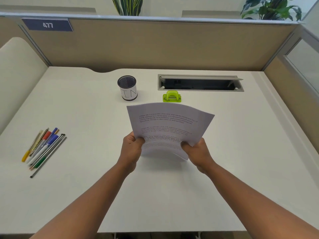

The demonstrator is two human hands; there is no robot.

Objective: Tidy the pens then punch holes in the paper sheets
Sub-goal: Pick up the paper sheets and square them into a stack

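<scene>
Both hands hold the sheets (170, 128) above the middle of the counter (241, 152): the left hand (131, 149) grips the lower left edge and the right hand (198, 153) the lower right edge, fingers closed on the paper with thumbs on top. The stack bows upward at its far end and looks to be more than one sheet, since a second edge shows under the near corner. The punch (172, 96), a small green one, sits just beyond the far edge of the sheets, apart from them, in front of the cable tray (200, 82). The mesh cup (127, 87) stands to its left and appears empty. The pens (43, 146) lie in a loose bundle on the counter far to the left, well apart from the cup. As things lie, the tidying is not done, since no pen is in the cup, and no holes show in the paper either. Both parts of the task are likely still ahead, though the hands are busy with the second one first.
</scene>
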